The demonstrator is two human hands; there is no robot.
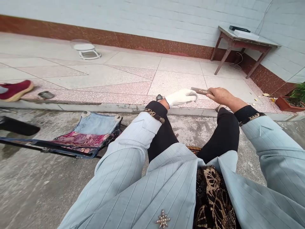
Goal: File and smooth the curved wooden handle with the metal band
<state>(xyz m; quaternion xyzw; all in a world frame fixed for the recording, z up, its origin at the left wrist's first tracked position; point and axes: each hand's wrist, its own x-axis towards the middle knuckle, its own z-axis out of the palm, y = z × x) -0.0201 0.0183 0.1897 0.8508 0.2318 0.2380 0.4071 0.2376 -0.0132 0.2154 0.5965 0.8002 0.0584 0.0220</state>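
Note:
My left hand [182, 97] wears a white knit glove, with a watch [159, 97] at the wrist. Its fingers are curled and pressed together; whatever may be inside them is hidden. My right hand [221, 96] is bare and wrapped round a brown stick-like piece [199, 91], perhaps a wooden handle. The piece points left, and its free end lies just above the gloved fingers; I cannot tell whether they touch. Both hands are out in front of my knees, over the edge of the raised tiled floor [176, 76].
A folding chair [95, 125] with denim and floral fabric stands to my left. Beyond it are a red shoe [17, 90] on a person's foot and a small metal cup [46, 94]. A white stool [87, 51], a wooden table [250, 41] and a planter [289, 104] stand farther off.

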